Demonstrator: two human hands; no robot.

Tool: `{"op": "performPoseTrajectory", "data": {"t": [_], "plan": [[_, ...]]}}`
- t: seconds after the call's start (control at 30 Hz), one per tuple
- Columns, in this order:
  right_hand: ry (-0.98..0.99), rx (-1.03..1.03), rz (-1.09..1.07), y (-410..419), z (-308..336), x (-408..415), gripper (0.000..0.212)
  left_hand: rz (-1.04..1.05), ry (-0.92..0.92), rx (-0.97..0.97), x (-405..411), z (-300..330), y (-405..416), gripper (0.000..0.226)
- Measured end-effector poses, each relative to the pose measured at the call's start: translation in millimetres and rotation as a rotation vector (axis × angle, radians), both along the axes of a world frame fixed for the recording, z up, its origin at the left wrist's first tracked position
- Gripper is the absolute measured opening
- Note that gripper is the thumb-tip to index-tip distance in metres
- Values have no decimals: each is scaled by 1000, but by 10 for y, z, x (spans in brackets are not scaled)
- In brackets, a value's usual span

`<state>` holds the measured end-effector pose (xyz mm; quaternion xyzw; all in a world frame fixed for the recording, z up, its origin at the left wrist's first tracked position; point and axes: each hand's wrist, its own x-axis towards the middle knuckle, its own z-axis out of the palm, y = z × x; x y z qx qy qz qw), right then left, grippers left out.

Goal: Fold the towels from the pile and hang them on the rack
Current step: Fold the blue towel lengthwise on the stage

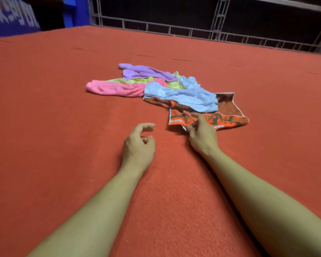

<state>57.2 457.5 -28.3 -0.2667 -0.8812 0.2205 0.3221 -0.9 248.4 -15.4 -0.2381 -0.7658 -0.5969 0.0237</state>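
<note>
A loose pile of towels lies in the middle of the red surface (63,108). An orange-and-dark patterned towel (228,117) is nearest me, with a light blue towel (189,97) draped over its far part. Behind them lie a pink towel (115,89), a yellow-green towel (172,84) and a purple towel (145,71). My right hand (202,134) pinches the near edge of the patterned towel between thumb and fingers. My left hand (139,143) hovers over the red surface left of that towel, fingers loosely curled and holding nothing.
A metal railing (193,32) runs along the far edge of the surface, dark behind it. A blue banner with white lettering (11,17) hangs at the far left. Wide stretches of the red surface lie on both sides of the pile.
</note>
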Motion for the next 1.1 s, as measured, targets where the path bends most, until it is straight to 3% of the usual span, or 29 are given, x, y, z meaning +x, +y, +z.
{"op": "performPoseTrajectory", "data": {"t": [0.27,0.47,0.8,0.97,1.1], "plan": [[38,16,-65,388,362,-496,45,7,0,-7,23,5,16,33],[-109,13,-107,748,173,-811,52,23,-5,-9,-3,-22,30,32],[-97,-57,-55,928,167,-810,52,41,-22,-21,0,-23,36,30],[85,-156,58,736,297,-715,54,47,-15,-21,-7,-24,23,29],[202,-41,188,214,432,-423,50,27,15,4,0,-25,20,34]]}}
